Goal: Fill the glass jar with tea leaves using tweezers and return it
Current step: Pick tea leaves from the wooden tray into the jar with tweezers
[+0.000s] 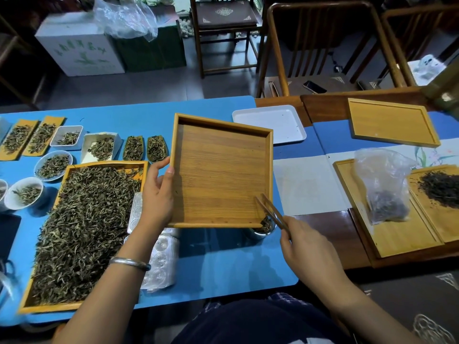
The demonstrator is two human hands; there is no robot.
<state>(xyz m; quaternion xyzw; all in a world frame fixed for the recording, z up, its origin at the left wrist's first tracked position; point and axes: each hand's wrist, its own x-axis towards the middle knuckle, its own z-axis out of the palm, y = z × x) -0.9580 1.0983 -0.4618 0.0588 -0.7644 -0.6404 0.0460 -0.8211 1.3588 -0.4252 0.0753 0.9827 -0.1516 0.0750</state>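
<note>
Jar (264, 228) sits on the blue table (223, 256) at about 5 o'clock of the held wooden tray (221, 170), mostly hidden under the tray's near right corner; tea leaves (266, 223) show in its mouth. Far left, at 9 o'clock of the scene: small boards and white bowls (24, 196) of leaves. Next, a long wooden tray heaped with loose tea (82, 227). Just right of it, clear plastic blister packs (159, 261) lie partly under the left forearm, which wears a metal bangle (130, 263). Left hand (156, 194) grips the left edge of the held tray, thumb on the rim, fingers curled beneath. Tray tilted over the jar, its floor bare. Right hand (304, 244), at 5 o'clock of the tray, pinches the tweezers (270, 211), tips pointing toward 11 o'clock over the tray's near right corner. Beyond, at 1 o'clock, a white plastic tray (269, 126). Far right: wooden trays, a plastic bag (385, 187) of dark leaves, a dark leaf pile (440, 188).
</note>
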